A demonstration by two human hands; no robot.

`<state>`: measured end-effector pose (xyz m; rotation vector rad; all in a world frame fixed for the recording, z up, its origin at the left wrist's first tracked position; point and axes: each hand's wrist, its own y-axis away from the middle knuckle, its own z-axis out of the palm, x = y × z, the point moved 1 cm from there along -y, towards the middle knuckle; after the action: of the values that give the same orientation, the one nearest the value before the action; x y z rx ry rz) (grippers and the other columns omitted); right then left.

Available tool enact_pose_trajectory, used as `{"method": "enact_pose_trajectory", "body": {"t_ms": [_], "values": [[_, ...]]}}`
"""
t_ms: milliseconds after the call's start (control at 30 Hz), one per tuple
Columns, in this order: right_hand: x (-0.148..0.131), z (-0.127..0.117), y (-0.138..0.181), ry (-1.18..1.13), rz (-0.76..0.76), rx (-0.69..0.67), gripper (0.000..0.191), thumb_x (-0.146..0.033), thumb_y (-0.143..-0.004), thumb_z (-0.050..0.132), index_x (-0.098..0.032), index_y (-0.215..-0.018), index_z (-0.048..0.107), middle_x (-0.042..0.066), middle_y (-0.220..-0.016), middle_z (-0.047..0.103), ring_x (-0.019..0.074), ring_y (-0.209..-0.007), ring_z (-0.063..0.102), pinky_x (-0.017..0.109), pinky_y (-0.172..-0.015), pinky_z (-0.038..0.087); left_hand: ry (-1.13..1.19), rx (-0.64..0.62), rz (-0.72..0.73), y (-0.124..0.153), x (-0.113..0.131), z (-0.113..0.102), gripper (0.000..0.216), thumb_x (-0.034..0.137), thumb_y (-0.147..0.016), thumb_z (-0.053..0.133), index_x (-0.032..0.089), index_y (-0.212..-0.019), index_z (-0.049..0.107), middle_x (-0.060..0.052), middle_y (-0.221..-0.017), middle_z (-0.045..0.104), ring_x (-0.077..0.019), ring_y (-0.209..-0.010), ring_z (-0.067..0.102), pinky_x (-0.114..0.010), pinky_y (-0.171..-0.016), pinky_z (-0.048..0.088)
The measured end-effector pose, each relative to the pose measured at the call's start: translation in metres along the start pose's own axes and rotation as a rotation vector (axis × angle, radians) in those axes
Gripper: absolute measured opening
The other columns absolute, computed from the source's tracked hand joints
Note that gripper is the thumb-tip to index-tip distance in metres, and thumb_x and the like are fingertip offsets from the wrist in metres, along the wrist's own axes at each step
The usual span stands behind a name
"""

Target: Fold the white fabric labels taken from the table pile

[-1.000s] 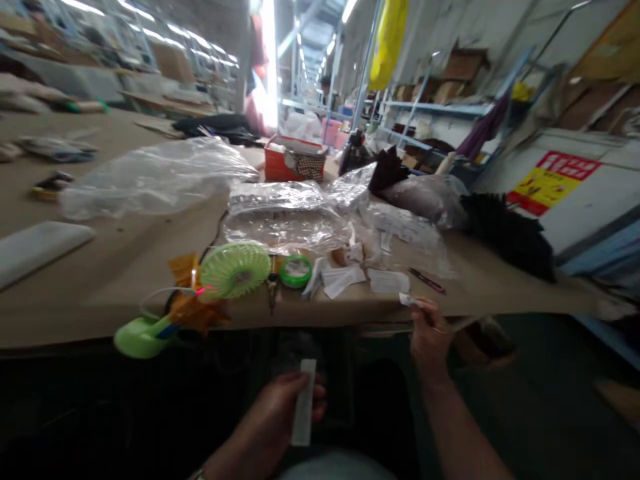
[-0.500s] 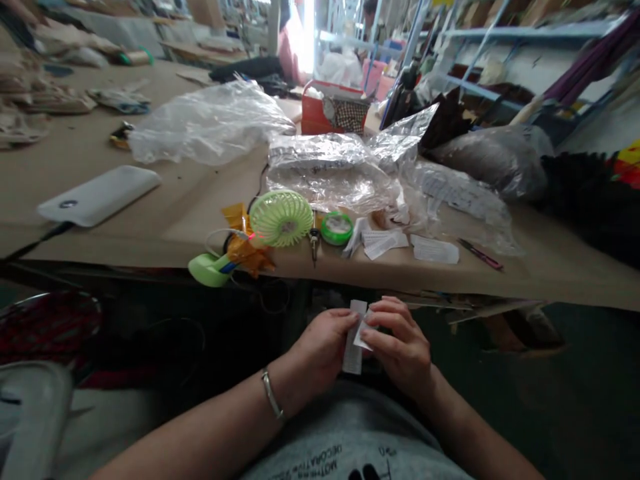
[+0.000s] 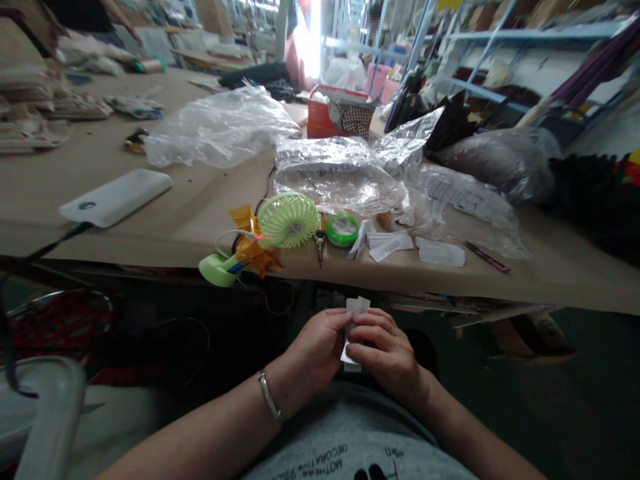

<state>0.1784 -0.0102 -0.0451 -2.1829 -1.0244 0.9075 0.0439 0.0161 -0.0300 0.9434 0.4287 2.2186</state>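
Observation:
Small white printed labels (image 3: 357, 305) are between my two hands, just in front of the table edge and above my lap. My left hand (image 3: 327, 340) is closed, its thumb pressing on the labels from the left. From the right, my right hand (image 3: 385, 343) is closed over them, fingertips against a white label (image 3: 347, 357) that overlaps another beneath. The fingers hide most of their surfaces. On the table beyond lie more white labels (image 3: 390, 245), a single label (image 3: 440, 252) and a pair of thread snips (image 3: 487, 257).
Along the table's front edge (image 3: 165, 250) stand a green fan (image 3: 289, 220), a small screwdriver-like tool (image 3: 320, 247) and a round green container (image 3: 343, 230). A white power bank (image 3: 117, 198) lies left. Clear plastic bags (image 3: 340, 177) and a red box (image 3: 320, 117) are behind.
My right hand has moved left, bringing its label over the one in my left hand. The whole view has shifted slightly, and a person's arm now shows at the far left.

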Motion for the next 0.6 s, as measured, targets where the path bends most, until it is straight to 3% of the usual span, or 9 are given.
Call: {"method": "enact_pose_trajectory", "body": {"t_ms": [600], "values": [[-0.0034,0.0071,-0.0065,-0.073,-0.003,-0.027,0.019,-0.013,-0.089,0.052,-0.021,-0.08,0.067,0.002,-0.082,0.069,0.0157,-0.089,0.061,0.039,-0.092,0.049,-0.024,0.068,0.028,-0.0042,0.0012,-0.0058,0.004,0.011,-0.065,0.067,0.008,-0.067,0.066,-0.007,-0.065,0.066,-0.0122,-0.057,0.058,-0.022,-0.052,0.04]]}}
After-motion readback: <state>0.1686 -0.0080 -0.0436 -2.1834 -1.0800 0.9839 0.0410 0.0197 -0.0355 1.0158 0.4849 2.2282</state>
